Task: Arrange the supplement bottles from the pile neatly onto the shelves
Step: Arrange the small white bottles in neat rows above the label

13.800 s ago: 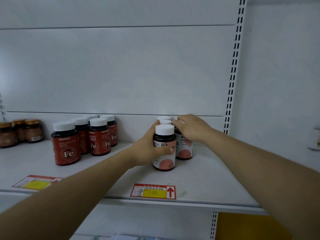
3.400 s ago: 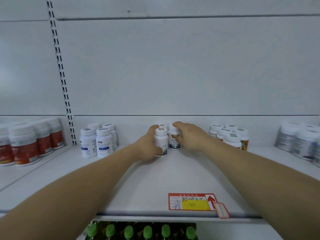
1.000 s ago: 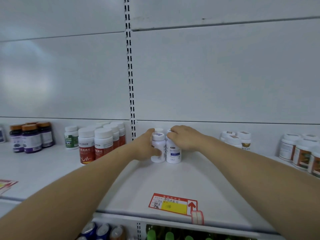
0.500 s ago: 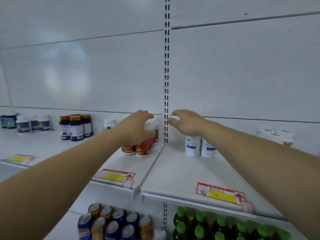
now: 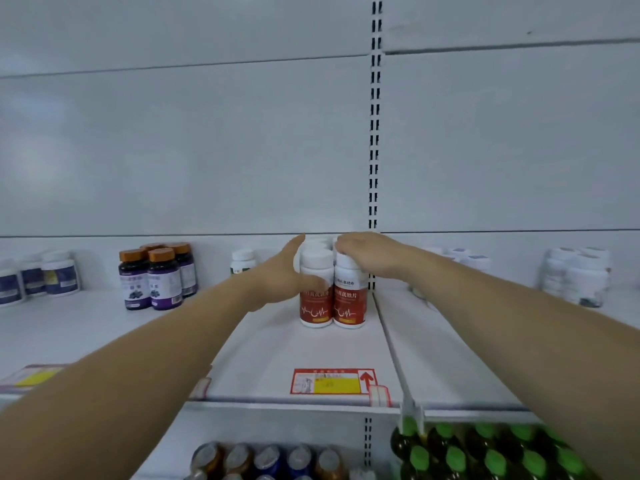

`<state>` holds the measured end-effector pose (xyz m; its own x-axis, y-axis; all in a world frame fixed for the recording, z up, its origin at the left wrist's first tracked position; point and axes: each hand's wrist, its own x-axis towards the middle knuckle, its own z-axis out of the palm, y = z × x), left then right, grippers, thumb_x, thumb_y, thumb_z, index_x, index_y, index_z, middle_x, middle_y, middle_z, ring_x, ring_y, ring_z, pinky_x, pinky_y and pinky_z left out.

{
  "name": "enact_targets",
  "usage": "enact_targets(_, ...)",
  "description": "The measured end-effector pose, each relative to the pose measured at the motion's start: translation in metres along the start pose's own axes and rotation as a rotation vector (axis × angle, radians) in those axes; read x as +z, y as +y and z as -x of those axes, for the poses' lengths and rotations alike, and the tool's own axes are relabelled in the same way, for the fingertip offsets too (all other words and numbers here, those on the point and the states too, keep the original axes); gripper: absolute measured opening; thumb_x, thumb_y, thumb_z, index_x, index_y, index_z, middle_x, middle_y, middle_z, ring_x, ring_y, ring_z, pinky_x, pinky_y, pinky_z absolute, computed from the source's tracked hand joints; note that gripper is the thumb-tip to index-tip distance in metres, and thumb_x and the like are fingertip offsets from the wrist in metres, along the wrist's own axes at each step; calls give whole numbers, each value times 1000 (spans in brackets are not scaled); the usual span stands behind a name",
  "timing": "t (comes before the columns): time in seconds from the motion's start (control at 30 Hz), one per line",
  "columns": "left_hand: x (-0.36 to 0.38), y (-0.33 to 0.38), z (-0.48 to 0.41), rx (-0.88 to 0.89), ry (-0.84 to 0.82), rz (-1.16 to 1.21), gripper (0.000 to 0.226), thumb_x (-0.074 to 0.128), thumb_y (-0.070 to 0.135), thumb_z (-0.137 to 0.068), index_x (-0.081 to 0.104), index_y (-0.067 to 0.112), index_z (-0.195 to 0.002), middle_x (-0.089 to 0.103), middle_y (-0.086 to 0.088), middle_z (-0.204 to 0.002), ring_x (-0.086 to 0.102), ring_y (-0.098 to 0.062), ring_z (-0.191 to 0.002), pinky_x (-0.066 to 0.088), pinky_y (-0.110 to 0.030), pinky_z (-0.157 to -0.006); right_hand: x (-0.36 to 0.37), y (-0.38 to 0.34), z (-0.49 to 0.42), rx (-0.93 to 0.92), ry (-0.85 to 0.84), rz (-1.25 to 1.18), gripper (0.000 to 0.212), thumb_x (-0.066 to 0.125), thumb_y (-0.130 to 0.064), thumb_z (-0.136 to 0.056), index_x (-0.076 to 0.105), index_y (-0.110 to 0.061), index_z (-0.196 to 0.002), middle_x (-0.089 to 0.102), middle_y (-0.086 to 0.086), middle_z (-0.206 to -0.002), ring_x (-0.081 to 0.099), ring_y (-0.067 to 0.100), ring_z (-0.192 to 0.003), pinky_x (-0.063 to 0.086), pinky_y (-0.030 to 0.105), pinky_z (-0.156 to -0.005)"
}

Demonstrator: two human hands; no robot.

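Observation:
A tight group of white bottles with red labels (image 5: 331,301) stands upright on the white shelf (image 5: 277,348), just left of the shelf joint. My left hand (image 5: 278,277) is against the group's left side, with the thumb curled across the front left bottle (image 5: 314,306). From above, my right hand (image 5: 369,254) covers the front right bottle (image 5: 349,304), fingers curled over its cap. The rear bottles of the group are mostly hidden behind the front two and my hands.
Purple-labelled bottles with orange caps (image 5: 156,275), blue-labelled bottles (image 5: 45,278) and a green-labelled bottle (image 5: 242,261) stand to the left. White bottles (image 5: 578,275) stand on the right shelf. A red and yellow price tag (image 5: 332,381) marks the edge. Cans (image 5: 263,459) and green-capped bottles (image 5: 485,452) fill the shelf below.
Both hands came off the white bottles on the right shelf and moved left to the red-labelled group. Half a second ago they hovered above it; now they hold its front bottles.

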<state>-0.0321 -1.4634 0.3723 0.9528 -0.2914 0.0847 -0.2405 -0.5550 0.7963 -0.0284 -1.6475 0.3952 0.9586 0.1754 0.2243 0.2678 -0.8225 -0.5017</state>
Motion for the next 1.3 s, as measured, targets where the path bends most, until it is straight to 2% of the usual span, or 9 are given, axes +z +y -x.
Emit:
enact_targets(0.07, 2, -1, -5, -4, -46, 36, 99, 74, 19, -76, 9, 42, -148, 47, 4, -136, 55, -22, -115, 49, -47, -97, 1, -1, 1, 7, 24, -45, 31, 36, -35, -99, 46, -31, -70, 52, -4, -103, 46, 15, -94, 34, 28, -81)
enact_targets(0.17, 6, -4, -9, 16, -63, 85, 96, 71, 13, -78, 11, 39, -148, 53, 2, -125, 59, -20, -108, 52, -45, -93, 3, -1, 1, 4, 32, -77, 30, 37, -36, -99, 48, -32, -71, 55, -5, -103, 49, 15, -96, 37, 28, -81)
enact_targets(0.4, 12, -11, -10, 49, -33, 219, 90, 64, 3, -83, 12, 34, -148, 52, 1, -124, 57, -20, -109, 51, -42, -93, 6, -2, -3, -18, 9, -80, 20, 37, -38, -98, 52, -32, -86, 55, -4, -111, 49, 14, -101, 36, 28, -87)
enact_targets(0.63, 11, -14, -9, 47, -15, 115, 97, 69, 12, -81, 6, 39, -149, 50, 1, -134, 54, -20, -115, 44, -40, -102, 2, -3, -4, -14, 9, -50, 30, 38, -37, -98, 48, -31, -69, 54, -6, -96, 48, 16, -93, 37, 29, -80)
enact_targets(0.7, 8, -11, -7, 31, -32, 43, 99, 70, 17, -80, 3, 38, -149, 48, 3, -135, 51, -18, -115, 40, -33, -99, -1, -3, -4, -15, -11, -2, 28, 38, -41, -97, 54, -29, -78, 57, -4, -103, 51, 17, -99, 39, 30, -84)
enact_targets(0.8, 0, -7, -3, 1, -24, -80, 101, 73, 32, -77, 2, 41, -148, 39, 1, -146, 41, -19, -130, 36, -35, -105, -10, -5, -3, -21, -23, 21, 32, 39, -46, -96, 62, -26, -106, 57, -5, -122, 50, 18, -115, 39, 32, -94)
enact_targets(0.9, -11, -2, 8, -5, 18, -216, 94, 70, 38, -79, 8, 37, -150, 28, 1, -153, 30, -18, -139, 33, -33, -107, -18, -13, -3, -57, -21, 148, 51, 34, -52, -96, 52, -24, -134, 46, -6, -143, 40, 18, -131, 32, 35, -107)
enact_targets(1.1, -33, -5, 40, -11, 112, -486, 82, 63, 45, -85, 17, 29, -150, 21, 3, -157, 31, -19, -138, 26, -33, -111, -17, -41, -2, -135, -12, 233, 59, 36, -55, -96, 36, -25, -147, 29, -6, -156, 23, 17, -143, 19, 35, -114)
enact_targets(1.3, -67, -44, 61, -84, 124, -567, 79, 63, 42, -86, 20, 26, -150, 23, 1, -156, 30, -21, -139, 25, -36, -112, 4, -84, -10, -212, -23, 283, 59, 39, -53, -96, 33, -26, -148, 26, -3, -157, 23, 20, -144, 20, 35, -113)
